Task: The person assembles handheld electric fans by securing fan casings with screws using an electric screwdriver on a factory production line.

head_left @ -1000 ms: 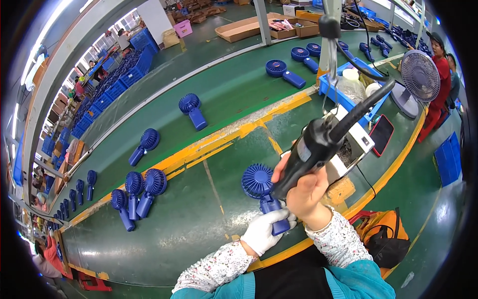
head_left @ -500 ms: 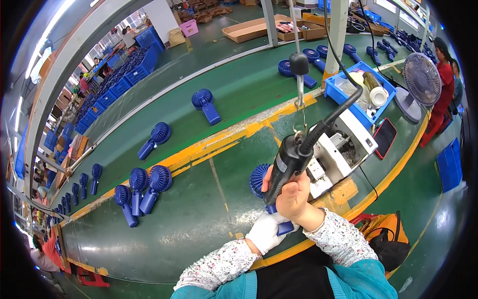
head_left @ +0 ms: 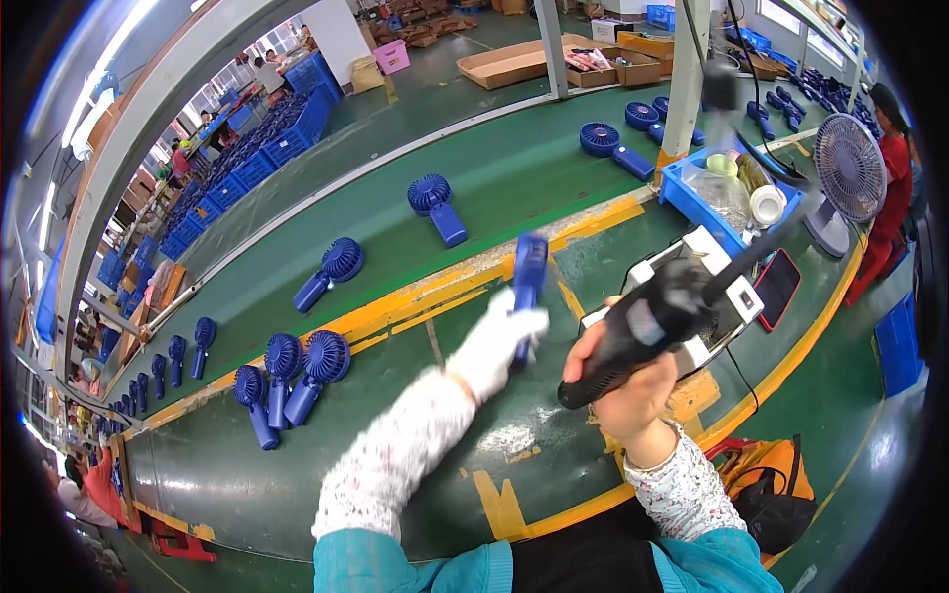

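Observation:
In my white-gloved left hand (head_left: 502,341) is a blue handheld fan (head_left: 531,262), raised over the bench and slightly smeared by motion. My bare right hand (head_left: 633,390) wraps round a black electric screwdriver (head_left: 638,326), its cord running up to the right. The two hands are apart, with the screwdriver clear of the fan. On the bench to the left lie three blue handheld fans (head_left: 324,358) close together. Behind my right hand stands a white box-shaped device (head_left: 707,257), partly hidden by the screwdriver.
A green conveyor belt (head_left: 514,188) carries several more fans beyond the yellow-taped edge. At the right are a blue bin (head_left: 682,198) with a bag and a tape roll, a red-edged phone (head_left: 779,287) and a grey desk fan (head_left: 840,168). A metal post (head_left: 682,99) rises beside the bin.
The screwdriver has come away from the fan and tilted, moving right. My left hand has lifted the fan and carried it forward towards the belt. The view has shifted slightly.

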`<act>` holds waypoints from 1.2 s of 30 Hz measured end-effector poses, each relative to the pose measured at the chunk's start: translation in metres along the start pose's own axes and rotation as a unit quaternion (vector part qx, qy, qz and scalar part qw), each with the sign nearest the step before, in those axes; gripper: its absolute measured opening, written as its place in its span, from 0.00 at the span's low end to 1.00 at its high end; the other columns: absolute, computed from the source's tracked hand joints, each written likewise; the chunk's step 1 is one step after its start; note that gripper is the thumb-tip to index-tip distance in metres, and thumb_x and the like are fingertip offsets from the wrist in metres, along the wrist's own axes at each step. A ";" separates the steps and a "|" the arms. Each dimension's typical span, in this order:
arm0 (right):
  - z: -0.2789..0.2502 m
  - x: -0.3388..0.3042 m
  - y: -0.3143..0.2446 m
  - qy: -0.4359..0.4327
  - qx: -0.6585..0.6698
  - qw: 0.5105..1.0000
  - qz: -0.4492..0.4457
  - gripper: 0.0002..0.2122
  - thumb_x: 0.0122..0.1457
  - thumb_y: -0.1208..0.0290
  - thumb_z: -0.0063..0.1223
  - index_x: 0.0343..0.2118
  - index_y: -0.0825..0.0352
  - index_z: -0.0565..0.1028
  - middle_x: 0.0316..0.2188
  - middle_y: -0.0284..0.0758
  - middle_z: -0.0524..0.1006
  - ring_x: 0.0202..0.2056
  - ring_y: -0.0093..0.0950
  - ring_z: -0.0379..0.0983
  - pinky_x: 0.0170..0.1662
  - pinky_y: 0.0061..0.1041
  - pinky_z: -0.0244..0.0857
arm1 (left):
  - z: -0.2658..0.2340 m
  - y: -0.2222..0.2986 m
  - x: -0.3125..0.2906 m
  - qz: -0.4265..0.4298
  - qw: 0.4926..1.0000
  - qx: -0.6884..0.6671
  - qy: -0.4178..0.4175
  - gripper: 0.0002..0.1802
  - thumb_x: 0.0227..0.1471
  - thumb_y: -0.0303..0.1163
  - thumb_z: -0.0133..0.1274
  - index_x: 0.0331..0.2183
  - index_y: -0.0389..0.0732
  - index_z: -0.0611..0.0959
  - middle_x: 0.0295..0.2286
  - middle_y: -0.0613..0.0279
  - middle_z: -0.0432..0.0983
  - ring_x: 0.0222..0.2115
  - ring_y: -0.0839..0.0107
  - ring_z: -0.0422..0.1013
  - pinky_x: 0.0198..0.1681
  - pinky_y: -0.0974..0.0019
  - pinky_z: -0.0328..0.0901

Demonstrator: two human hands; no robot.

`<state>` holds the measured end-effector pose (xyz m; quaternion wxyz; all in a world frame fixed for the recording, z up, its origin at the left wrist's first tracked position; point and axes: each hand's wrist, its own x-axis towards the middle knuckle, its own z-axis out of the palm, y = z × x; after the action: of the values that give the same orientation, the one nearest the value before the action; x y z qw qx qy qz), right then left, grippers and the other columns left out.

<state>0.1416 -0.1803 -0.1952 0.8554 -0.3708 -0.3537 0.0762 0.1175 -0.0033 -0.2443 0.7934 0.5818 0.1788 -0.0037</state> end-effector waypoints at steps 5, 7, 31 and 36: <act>-0.010 -0.010 0.015 -0.073 -0.174 0.981 0.040 0.31 0.47 0.62 0.64 0.49 0.77 0.63 0.24 0.31 0.75 0.25 0.18 0.72 0.31 0.18 0.66 | -0.047 0.040 0.122 0.250 0.664 0.644 0.287 0.34 0.47 0.54 0.49 0.52 0.45 0.70 0.55 0.35 0.50 0.54 0.41 0.52 0.54 0.44 0.53; -0.001 -0.009 0.011 -0.085 -0.230 0.969 0.033 0.31 0.44 0.71 0.66 0.49 0.78 0.63 0.27 0.34 0.77 0.27 0.20 0.73 0.34 0.19 0.67 | -0.085 0.041 0.146 0.182 0.626 0.680 0.336 0.31 0.48 0.55 0.47 0.50 0.49 0.73 0.56 0.36 0.48 0.56 0.44 0.51 0.55 0.45 0.53; -0.005 0.018 0.000 0.119 -0.207 0.969 -0.068 0.15 0.52 0.73 0.60 0.37 0.73 0.67 0.22 0.31 0.74 0.21 0.17 0.69 0.27 0.17 0.65 | 0.037 -0.057 -0.088 -0.144 0.892 -0.415 -0.105 0.24 0.39 0.17 0.55 0.41 0.43 0.71 0.32 0.58 0.69 0.33 0.60 0.69 0.39 0.55 0.67; 0.001 0.004 0.006 0.013 -0.166 0.985 -0.052 0.22 0.57 0.70 0.52 0.50 0.70 0.58 0.28 0.37 0.71 0.24 0.23 0.69 0.28 0.21 0.66 | 0.069 -0.051 -0.101 -0.153 0.928 -0.340 -0.001 0.11 0.44 0.19 0.56 0.34 0.35 0.74 0.29 0.57 0.74 0.30 0.64 0.73 0.36 0.63 0.69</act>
<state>0.1449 -0.1734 -0.1966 0.7892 -0.4898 -0.3691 -0.0333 0.0317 -0.1041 -0.2447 0.9337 0.2423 0.2556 -0.0650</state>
